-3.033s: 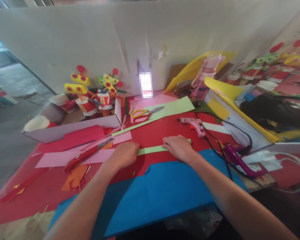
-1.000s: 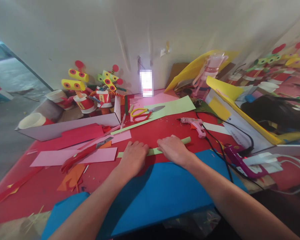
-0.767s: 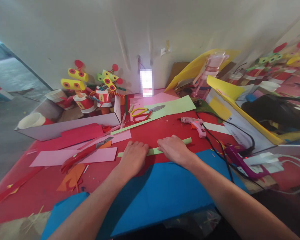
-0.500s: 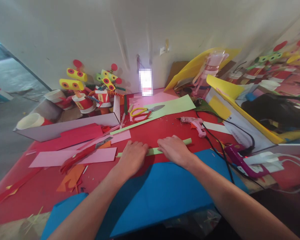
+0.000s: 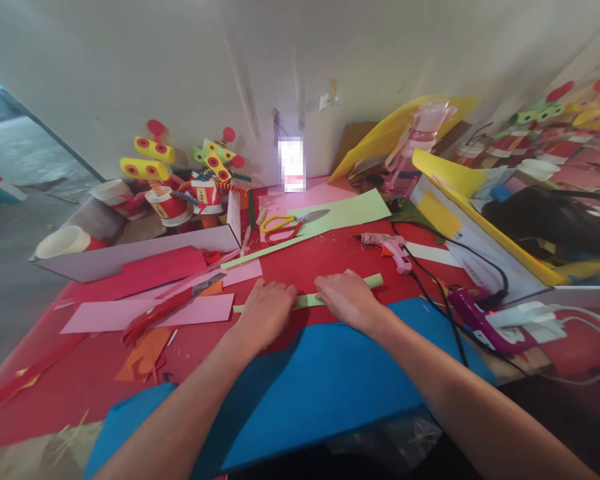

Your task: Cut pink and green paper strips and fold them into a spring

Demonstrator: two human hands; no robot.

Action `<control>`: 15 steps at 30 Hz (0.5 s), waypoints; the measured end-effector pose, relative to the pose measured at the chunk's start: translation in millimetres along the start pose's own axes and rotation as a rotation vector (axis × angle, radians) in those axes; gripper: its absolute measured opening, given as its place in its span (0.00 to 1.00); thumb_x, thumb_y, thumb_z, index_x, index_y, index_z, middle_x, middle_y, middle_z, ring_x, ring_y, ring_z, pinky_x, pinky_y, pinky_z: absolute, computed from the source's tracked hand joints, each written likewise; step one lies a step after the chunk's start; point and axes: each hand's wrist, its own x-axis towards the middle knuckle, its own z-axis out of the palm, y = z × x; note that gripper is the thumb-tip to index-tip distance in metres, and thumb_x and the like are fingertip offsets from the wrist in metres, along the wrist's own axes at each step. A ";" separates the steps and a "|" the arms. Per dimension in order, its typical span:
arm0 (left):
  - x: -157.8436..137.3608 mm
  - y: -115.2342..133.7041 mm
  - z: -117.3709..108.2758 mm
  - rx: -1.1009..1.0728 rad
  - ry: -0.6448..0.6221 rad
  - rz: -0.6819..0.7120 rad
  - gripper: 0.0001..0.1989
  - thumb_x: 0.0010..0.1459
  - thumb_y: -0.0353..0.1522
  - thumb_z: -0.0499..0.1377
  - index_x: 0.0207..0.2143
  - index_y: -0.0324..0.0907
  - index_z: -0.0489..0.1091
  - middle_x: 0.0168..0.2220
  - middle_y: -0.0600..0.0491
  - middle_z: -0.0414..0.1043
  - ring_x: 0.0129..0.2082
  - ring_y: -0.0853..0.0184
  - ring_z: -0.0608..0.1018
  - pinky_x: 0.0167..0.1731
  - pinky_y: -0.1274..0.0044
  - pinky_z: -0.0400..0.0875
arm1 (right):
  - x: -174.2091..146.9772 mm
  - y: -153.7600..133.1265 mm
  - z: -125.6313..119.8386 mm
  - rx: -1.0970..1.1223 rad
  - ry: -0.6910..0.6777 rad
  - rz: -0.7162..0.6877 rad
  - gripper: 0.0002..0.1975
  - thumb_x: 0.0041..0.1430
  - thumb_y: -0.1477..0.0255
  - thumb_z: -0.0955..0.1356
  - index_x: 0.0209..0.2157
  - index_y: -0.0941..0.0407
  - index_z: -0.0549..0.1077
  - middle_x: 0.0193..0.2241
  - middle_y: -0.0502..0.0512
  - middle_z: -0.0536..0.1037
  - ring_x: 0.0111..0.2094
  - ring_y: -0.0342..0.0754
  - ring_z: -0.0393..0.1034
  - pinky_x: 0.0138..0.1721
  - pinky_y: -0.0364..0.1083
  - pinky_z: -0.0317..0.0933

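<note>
A light green paper strip, partly rolled or folded along its length, lies across the red tabletop at the edge of a blue sheet. My left hand is closed over its left part, with fingers curled down onto it. Further right, my right hand grips the same strip, and its end sticks out beyond the knuckles. The fingertips of both hands are hidden underneath. Beyond the hands lie scissors with yellow and red handles on a green sheet.
A pink glue gun and a purple one with cables lie to the right. At left are pink paper, red-handled scissors and a box of paper-cup robots. Another box stands at right.
</note>
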 end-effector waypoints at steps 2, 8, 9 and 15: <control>0.1 -0.5 1.4 0.014 0.005 0.008 0.13 0.64 0.29 0.46 0.37 0.39 0.71 0.33 0.45 0.75 0.38 0.57 0.76 0.40 0.67 0.61 | 0.2 -0.4 0.8 -0.002 0.006 0.006 0.10 0.67 0.68 0.61 0.42 0.57 0.71 0.36 0.58 0.80 0.40 0.54 0.75 0.35 0.47 0.53; 0.2 -0.3 -1.0 0.018 -0.015 0.005 0.12 0.61 0.25 0.48 0.39 0.39 0.70 0.35 0.45 0.76 0.39 0.56 0.76 0.40 0.68 0.62 | 0.1 -0.9 0.1 0.004 0.001 0.018 0.10 0.67 0.68 0.61 0.41 0.57 0.71 0.37 0.58 0.80 0.40 0.52 0.75 0.36 0.47 0.53; 0.2 0.2 -2.3 0.020 -0.020 0.003 0.12 0.60 0.25 0.48 0.39 0.39 0.70 0.35 0.45 0.76 0.39 0.56 0.77 0.40 0.68 0.62 | -0.2 -1.2 -0.1 0.001 0.005 0.022 0.10 0.67 0.68 0.61 0.41 0.57 0.71 0.37 0.58 0.80 0.40 0.52 0.75 0.36 0.47 0.53; 0.3 1.9 -5.4 0.056 -0.025 0.010 0.12 0.61 0.25 0.48 0.38 0.38 0.70 0.34 0.45 0.76 0.38 0.57 0.77 0.38 0.69 0.62 | -0.8 -3.2 3.0 -0.005 0.034 0.029 0.09 0.67 0.68 0.62 0.41 0.57 0.71 0.36 0.57 0.80 0.39 0.52 0.75 0.35 0.47 0.53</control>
